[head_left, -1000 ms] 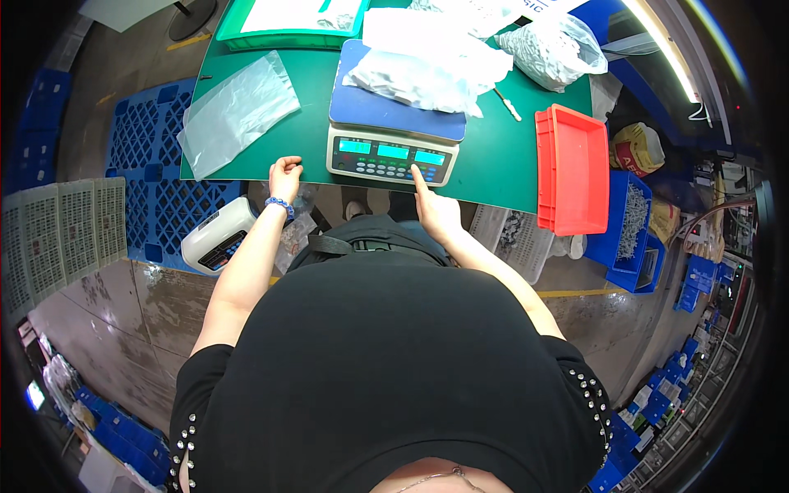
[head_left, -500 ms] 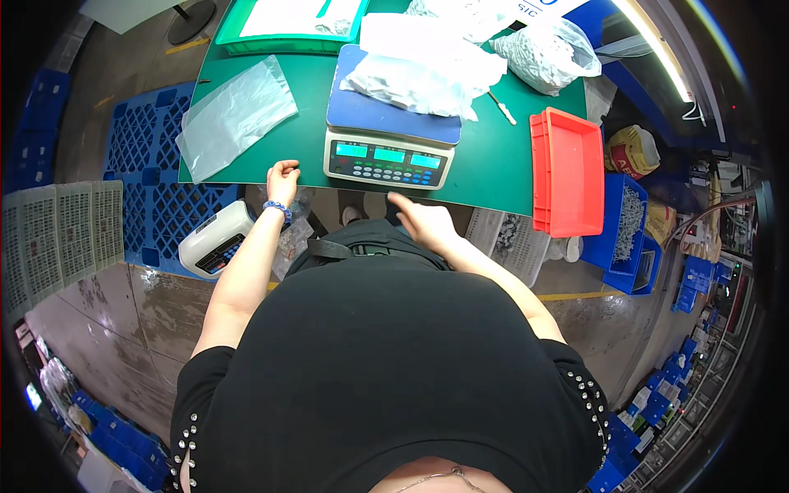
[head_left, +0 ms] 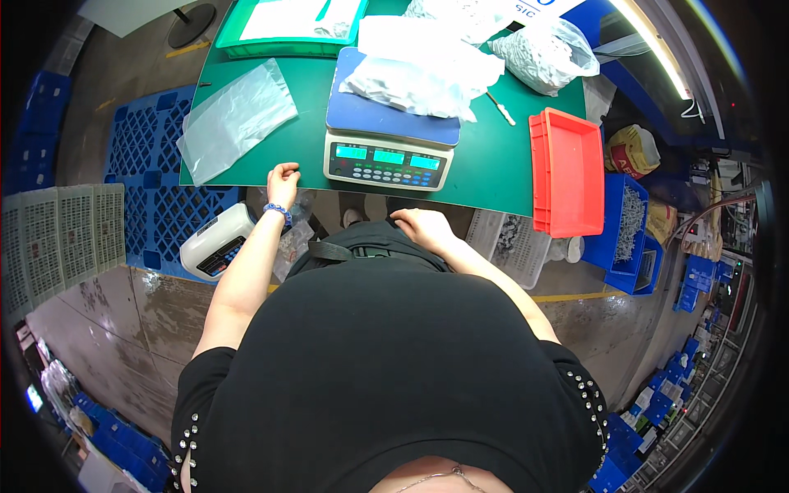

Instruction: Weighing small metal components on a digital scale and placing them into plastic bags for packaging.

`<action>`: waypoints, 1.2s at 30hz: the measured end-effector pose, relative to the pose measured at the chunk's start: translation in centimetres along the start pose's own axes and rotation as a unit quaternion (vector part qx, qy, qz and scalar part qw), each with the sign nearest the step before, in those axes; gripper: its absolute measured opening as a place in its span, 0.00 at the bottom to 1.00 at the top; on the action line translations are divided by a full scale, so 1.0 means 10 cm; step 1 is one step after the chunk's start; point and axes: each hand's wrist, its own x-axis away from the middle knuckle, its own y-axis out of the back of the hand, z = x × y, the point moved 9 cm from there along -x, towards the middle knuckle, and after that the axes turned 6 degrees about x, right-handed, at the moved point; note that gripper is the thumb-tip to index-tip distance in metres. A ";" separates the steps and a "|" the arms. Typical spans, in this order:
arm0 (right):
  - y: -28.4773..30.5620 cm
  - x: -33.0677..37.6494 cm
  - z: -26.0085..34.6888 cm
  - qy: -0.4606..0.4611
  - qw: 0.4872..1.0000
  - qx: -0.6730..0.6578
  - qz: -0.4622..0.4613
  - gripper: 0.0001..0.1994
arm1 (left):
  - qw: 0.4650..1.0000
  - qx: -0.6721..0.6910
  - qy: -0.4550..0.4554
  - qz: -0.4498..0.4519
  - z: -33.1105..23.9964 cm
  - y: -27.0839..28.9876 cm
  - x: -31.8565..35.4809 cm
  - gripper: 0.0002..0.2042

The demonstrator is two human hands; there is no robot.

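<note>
At the table's front edge, my left hand (head_left: pixel 283 182) has its fingers curled in, with nothing visible in them. A blue bead bracelet (head_left: pixel 279 213) circles that wrist. My right hand (head_left: pixel 421 226) is closed in front of my waist, below the table edge; its fingertips lie against dark cloth and their grip is hidden. The counting scale (head_left: pixel 388 164), with lit displays and a blue pan, stands just beyond both hands. On its pan rests a clear plastic bag (head_left: pixel 407 86) of white pieces. A flat, clear plastic bag (head_left: pixel 238 123) lies on the green table left of the scale.
A green tray (head_left: pixel 288 47) sits at the back left, a full bag of white pieces (head_left: pixel 546 56) at the back right. An orange-red bin (head_left: pixel 567 172) overhangs the right edge. A second scale (head_left: pixel 215 242) and a blue pallet (head_left: pixel 148 135) are at left.
My right hand has drawn back slightly toward my waist, and its outstretched fingers have curled in. The left hand stays nearly in place, still curled.
</note>
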 end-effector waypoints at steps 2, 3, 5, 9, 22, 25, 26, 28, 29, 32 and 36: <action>-0.02 -0.01 -0.01 0.001 1.000 -0.002 0.002 0.10 | 1.000 -0.014 0.000 -0.001 -0.02 0.00 0.01 0.08; -0.03 -0.01 -0.02 -0.005 1.000 0.002 0.005 0.10 | 1.000 -0.007 -0.001 -0.001 -0.03 0.00 0.01 0.08; -0.04 -0.02 -0.02 0.003 1.000 0.000 0.006 0.10 | 1.000 -0.016 -0.002 -0.003 -0.05 0.01 0.01 0.08; 0.00 -0.04 0.01 0.014 1.000 0.011 -0.001 0.10 | 0.999 -0.037 -0.010 0.000 -0.07 0.01 0.02 0.09; 2.96 -0.67 -0.36 0.065 0.874 -0.070 -0.477 0.07 | 0.999 0.002 -0.040 -0.004 -0.03 0.02 0.02 0.09; 3.42 -1.43 -0.77 0.042 0.897 0.082 -0.433 0.07 | 0.999 0.024 -0.028 -0.003 0.01 0.02 0.02 0.08; 3.43 -1.70 -0.89 0.028 0.897 0.160 -0.410 0.07 | 0.999 0.014 -0.031 -0.006 0.01 0.02 0.02 0.08; 3.43 -2.15 -1.20 -0.011 0.886 0.287 -0.365 0.08 | 0.999 0.019 -0.040 -0.003 -0.01 0.02 0.03 0.08; 3.42 -2.36 -1.43 -0.065 0.880 0.338 -0.326 0.09 | 0.999 0.006 -0.040 -0.004 -0.02 0.02 0.04 0.08; 3.33 -2.74 -1.85 -0.098 0.871 0.401 -0.264 0.08 | 1.000 0.017 -0.019 -0.011 -0.03 0.03 0.04 0.08; 3.20 -2.88 -2.21 -0.133 0.865 0.433 -0.215 0.08 | 0.999 0.036 0.013 -0.014 -0.06 0.03 0.07 0.08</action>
